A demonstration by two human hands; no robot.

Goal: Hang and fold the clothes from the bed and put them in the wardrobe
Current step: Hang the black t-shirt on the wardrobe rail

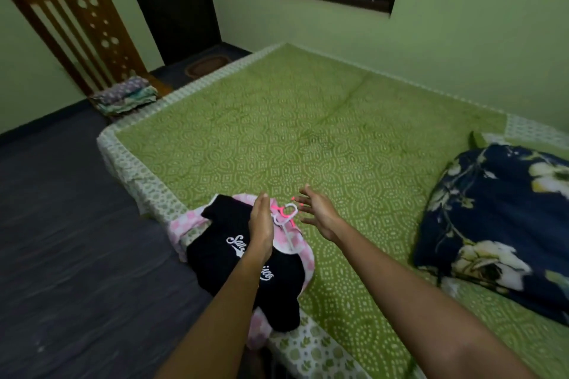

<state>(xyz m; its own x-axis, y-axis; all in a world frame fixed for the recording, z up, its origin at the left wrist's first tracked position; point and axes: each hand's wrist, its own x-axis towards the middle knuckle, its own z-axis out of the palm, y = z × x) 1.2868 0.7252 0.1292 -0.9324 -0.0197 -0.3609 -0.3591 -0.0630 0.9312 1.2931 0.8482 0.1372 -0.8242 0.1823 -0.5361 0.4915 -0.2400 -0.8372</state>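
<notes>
Both bare arms reach forward, the left hand (261, 224) flat with straight fingers held together, edge-on, the right hand (317, 212) beside it with relaxed fingers spread, holding nothing.

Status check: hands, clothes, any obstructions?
Hands open, empty: left hand over black T-shirt, right hand by hangers. T-shirt on pink garment, bed edge. Nothing blocking.

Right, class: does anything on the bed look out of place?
Yes: the black top lies crumpled over a pink garment at the near edge of the bed, both drooping off it, with hangers loose on top.
</notes>
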